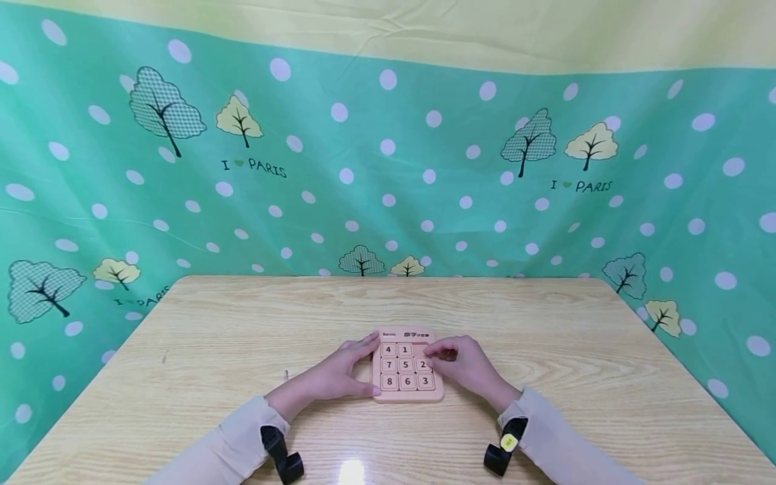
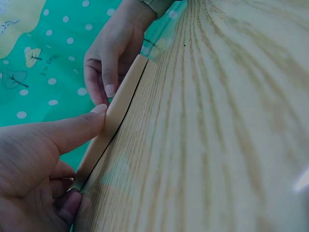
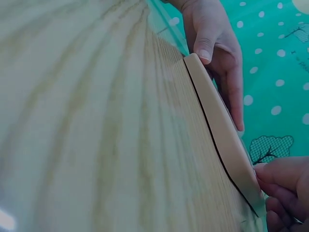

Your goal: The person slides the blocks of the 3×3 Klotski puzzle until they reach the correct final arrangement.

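Observation:
A pale pink number-sliding puzzle (image 1: 400, 398) lies flat on the table, its digit tiles in three rows. The top row shows 4 and 1, with a blank slot at its right end; below come 7, 5, 2, then 8, 6, 3. My left hand (image 1: 333, 374) holds the board's left side, thumb at the near corner and fingers at the far corner. From the right, my right hand (image 1: 471, 365) reaches over the board, fingers bent. Its thumb touches the 2 tile (image 1: 422, 364), and its forefinger is by the blank slot. Both wrist views show the board's edge side-on, hiding the tiles.
The light wood-grain table (image 1: 273, 310) extends around the puzzle. A green dotted cloth (image 1: 388, 175) with printed trees hangs behind and beside it. A small thin object (image 1: 286, 374) lies left of the left wrist. Each wrist wears a black camera mount (image 1: 275, 444).

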Demonstrator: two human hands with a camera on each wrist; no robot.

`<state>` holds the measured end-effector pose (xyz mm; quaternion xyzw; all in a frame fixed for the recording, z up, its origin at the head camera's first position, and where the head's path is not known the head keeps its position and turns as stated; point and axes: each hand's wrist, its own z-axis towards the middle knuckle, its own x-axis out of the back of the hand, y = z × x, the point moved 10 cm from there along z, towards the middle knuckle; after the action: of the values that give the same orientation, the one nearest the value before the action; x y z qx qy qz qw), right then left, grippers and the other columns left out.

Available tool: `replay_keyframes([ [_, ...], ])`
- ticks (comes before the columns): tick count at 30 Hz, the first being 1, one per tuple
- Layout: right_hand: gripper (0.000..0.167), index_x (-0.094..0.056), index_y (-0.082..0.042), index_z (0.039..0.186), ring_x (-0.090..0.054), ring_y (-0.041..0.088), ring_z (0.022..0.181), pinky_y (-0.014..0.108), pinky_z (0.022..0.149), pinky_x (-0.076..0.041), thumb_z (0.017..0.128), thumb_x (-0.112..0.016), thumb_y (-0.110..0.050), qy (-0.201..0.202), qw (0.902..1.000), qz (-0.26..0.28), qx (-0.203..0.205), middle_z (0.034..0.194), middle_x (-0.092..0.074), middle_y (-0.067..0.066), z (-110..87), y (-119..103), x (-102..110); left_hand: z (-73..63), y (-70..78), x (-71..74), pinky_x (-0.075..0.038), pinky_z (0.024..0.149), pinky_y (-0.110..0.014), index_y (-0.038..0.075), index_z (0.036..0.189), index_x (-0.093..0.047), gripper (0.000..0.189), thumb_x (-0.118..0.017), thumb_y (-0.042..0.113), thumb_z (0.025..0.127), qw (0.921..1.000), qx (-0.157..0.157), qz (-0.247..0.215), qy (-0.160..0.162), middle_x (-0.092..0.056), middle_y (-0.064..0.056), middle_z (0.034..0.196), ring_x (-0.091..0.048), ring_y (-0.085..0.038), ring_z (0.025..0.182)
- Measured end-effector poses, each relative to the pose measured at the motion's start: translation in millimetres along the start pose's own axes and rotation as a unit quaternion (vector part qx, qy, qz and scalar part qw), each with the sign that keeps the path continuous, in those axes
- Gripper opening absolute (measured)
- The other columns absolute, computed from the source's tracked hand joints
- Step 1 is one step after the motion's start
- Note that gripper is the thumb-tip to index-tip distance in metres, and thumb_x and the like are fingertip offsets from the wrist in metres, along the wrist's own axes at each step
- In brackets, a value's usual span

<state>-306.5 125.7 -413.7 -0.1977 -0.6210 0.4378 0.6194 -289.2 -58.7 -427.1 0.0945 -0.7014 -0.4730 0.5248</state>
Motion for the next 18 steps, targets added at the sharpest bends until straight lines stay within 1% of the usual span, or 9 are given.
replay_keyframes([
  [6,0.013,-0.074,-0.012,0.094,-0.057,0.013,0.085,0.024,0.073,-0.047,0.081,-0.073,-0.011,-0.014,0.9999,-0.002,0.001,0.094,-0.070,0.000,-5.9,1.1,2.7,0.3,-0.7,-0.5,-0.019,0.113,-0.051,0.001,0.145,-0.031,0.091,-0.079,0.033,0.074,1.0000,0.001,0.001,0.001,-0.018,-0.006,0.157,-0.021,-0.031,0.139],
  [11,0.014,-0.074,-0.014,0.094,-0.059,0.016,0.091,0.026,0.077,-0.048,0.080,-0.074,-0.012,-0.014,0.9998,-0.012,0.001,0.097,-0.070,-0.001,-8.1,-0.1,4.9,0.9,-0.8,-0.5,-0.020,0.113,-0.050,0.002,0.146,-0.031,0.091,-0.078,0.033,0.075,1.0000,0.002,0.002,0.002,-0.018,-0.005,0.157,-0.021,-0.030,0.139],
  [18,0.015,-0.074,-0.014,0.093,-0.058,0.016,0.092,0.028,0.079,-0.049,0.078,-0.074,-0.010,-0.011,0.9997,-0.021,-0.010,0.097,-0.070,-0.001,-7.9,-1.8,4.3,0.6,-0.6,-0.4,-0.020,0.113,-0.050,0.001,0.145,-0.031,0.091,-0.078,0.032,0.075,1.0000,0.002,0.004,0.002,-0.018,-0.005,0.157,-0.022,-0.029,0.139],
])
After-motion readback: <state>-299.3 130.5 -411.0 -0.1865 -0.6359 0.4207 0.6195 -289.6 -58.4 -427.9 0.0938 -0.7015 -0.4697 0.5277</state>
